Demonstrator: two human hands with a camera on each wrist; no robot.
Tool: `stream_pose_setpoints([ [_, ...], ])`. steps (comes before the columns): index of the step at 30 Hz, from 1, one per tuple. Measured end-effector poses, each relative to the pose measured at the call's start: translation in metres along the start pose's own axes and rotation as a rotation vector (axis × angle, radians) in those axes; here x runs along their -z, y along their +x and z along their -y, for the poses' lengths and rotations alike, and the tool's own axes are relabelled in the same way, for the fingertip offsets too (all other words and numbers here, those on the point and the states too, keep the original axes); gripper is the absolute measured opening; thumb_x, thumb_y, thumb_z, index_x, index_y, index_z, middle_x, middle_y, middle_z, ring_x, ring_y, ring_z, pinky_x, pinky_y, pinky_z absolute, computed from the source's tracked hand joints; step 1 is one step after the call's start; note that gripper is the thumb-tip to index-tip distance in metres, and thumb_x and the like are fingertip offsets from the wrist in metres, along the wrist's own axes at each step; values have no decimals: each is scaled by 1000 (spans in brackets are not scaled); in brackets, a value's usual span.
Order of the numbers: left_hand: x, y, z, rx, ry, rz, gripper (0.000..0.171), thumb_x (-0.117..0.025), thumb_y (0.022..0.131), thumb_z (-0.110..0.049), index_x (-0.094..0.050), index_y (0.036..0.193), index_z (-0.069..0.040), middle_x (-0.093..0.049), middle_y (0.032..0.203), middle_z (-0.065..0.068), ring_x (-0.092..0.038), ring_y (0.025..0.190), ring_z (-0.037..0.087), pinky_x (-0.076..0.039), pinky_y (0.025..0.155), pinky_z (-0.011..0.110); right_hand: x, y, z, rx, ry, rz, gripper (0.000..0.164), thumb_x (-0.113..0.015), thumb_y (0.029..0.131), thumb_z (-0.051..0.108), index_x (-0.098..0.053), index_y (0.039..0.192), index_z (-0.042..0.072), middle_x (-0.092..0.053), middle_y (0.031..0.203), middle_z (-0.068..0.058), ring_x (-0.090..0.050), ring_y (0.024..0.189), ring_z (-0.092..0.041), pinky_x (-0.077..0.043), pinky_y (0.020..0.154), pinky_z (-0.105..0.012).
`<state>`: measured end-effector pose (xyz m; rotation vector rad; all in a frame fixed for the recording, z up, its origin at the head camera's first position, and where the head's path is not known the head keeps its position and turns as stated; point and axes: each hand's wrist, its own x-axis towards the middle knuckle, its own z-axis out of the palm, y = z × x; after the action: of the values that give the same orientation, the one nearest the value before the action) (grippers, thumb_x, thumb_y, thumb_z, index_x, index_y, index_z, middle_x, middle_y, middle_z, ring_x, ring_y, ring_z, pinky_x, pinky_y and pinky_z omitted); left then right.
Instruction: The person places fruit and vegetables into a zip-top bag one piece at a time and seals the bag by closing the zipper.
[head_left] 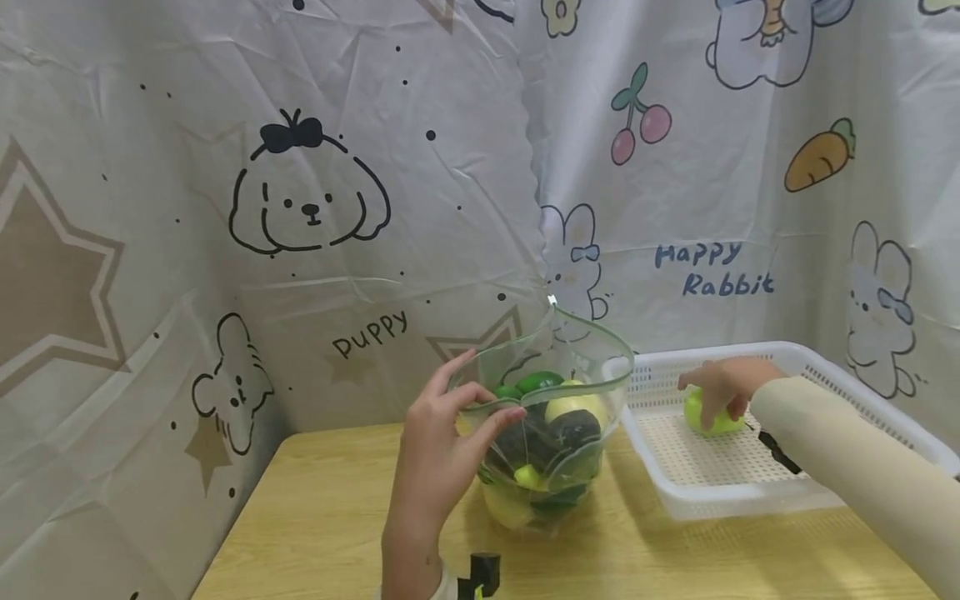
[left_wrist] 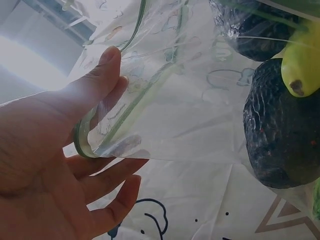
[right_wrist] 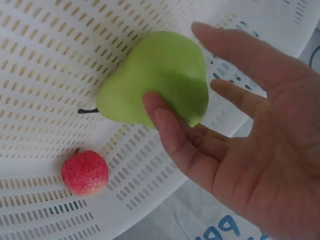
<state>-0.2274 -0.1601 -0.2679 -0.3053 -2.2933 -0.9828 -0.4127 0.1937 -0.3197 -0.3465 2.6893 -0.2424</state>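
Note:
A clear zip bag with a green-edged mouth (head_left: 558, 437) stands on the table, filled with dark, wrinkled avocados (left_wrist: 285, 127) and green and yellow produce. My left hand (head_left: 442, 454) pinches the left side of its rim between thumb and fingers; in the left wrist view the hand (left_wrist: 75, 165) holds the clear film taut. Over in the white basket (head_left: 750, 497), my right hand (head_left: 723, 385) reaches down around a green pear (right_wrist: 155, 77). Fingers of this hand (right_wrist: 250, 125) overlap the pear's wide end, while the topmost digit stands apart from it.
A small red apple (right_wrist: 85, 172) with a crackled skin lies in the basket near its wall; my forearm hides that part in the head view. Behind the wooden table (head_left: 315, 508) hangs a printed curtain (head_left: 450, 208), close to the basket's far side.

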Motion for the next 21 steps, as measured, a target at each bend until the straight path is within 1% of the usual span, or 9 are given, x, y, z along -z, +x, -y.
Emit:
stream_pose_setpoints([
  [1, 1, 0, 0, 0, 0, -1, 26, -73, 72, -44, -69, 76, -19, -52, 139, 3, -46, 126, 28, -48, 97, 56, -1, 0, 0, -9, 18, -12, 79, -82, 63, 19, -49, 134, 7, -60, 103, -15, -58, 64, -21, -55, 57, -29],
  [2, 2, 0, 0, 4, 2, -2, 26, -73, 72, -44, -69, 76, -19, -52, 139, 3, -46, 126, 28, -47, 98, 56, -2, 0, 1, -13, 24, -19, 79, -82, 63, 18, -50, 134, 6, -60, 103, -17, -58, 63, -21, -56, 57, -30],
  [4, 3, -1, 1, 9, 8, -4, 25, -73, 72, -44, -69, 76, -19, -52, 139, 2, -46, 126, 27, -47, 98, 56, -3, 1, 0, -12, 40, -32, 75, -83, 62, 17, -53, 129, 3, -61, 104, -19, -59, 64, -22, -59, 58, -31],
  [7, 4, -1, 1, 16, 14, -3, 25, -73, 72, -44, -69, 76, -20, -52, 139, 2, -47, 125, 26, -47, 99, 56, -3, 1, 0, -21, 64, -18, 69, -83, 62, 20, -58, 124, 2, -62, 99, -18, -60, 65, -23, -60, 59, -33],
  [11, 5, 0, 1, 13, 16, -11, 26, -73, 72, -45, -68, 76, -20, -52, 139, 2, -49, 123, 27, -49, 96, 55, 0, 4, 0, -16, 37, 26, 68, -83, 61, 21, -58, 123, 6, -60, 92, -14, -61, 63, -22, -59, 57, -31],
  [14, 6, 2, 1, 7, 15, -21, 26, -73, 72, -45, -69, 76, -19, -52, 139, 2, -49, 123, 27, -50, 95, 55, 3, 8, -1, 20, -23, 50, 67, -83, 62, 22, -57, 122, 9, -59, 91, -13, -62, 62, -21, -58, 55, -29],
  [18, 3, 3, 2, 10, 9, -7, 26, -72, 72, -46, -69, 77, -20, -51, 140, -2, -47, 126, 25, -48, 98, 54, 1, 5, -7, 50, -70, 41, 64, -84, 61, 28, -59, 118, 11, -61, 94, -11, -61, 61, -22, -58, 56, -34],
  [21, 0, 2, 1, 14, -4, 11, 25, -73, 72, -45, -68, 76, -21, -50, 140, -5, -47, 125, 23, -48, 98, 52, 1, 0, -10, 67, -76, 37, 62, -83, 62, 34, -60, 115, 12, -62, 94, -9, -61, 63, -23, -58, 57, -38],
])
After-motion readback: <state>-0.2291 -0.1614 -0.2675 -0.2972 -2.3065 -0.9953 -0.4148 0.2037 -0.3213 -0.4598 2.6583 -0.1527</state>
